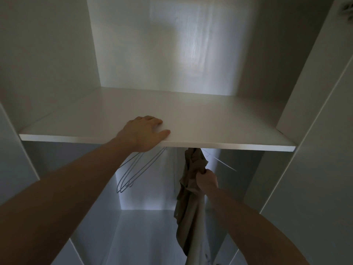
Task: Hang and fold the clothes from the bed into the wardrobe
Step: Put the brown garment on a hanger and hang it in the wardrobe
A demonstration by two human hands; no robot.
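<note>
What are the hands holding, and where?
The right hand grips the olive garment at a bunched part near its top. The left hand only rests flat on the shelf.

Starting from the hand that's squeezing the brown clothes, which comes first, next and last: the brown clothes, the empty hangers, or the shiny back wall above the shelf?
From the right hand, in the head view:
1. Brown garment: gripped in that hand, under the shelf.
2. Empty hangers: to the left, under the shelf.
3. Back wall: far up, behind the shelf.
</note>
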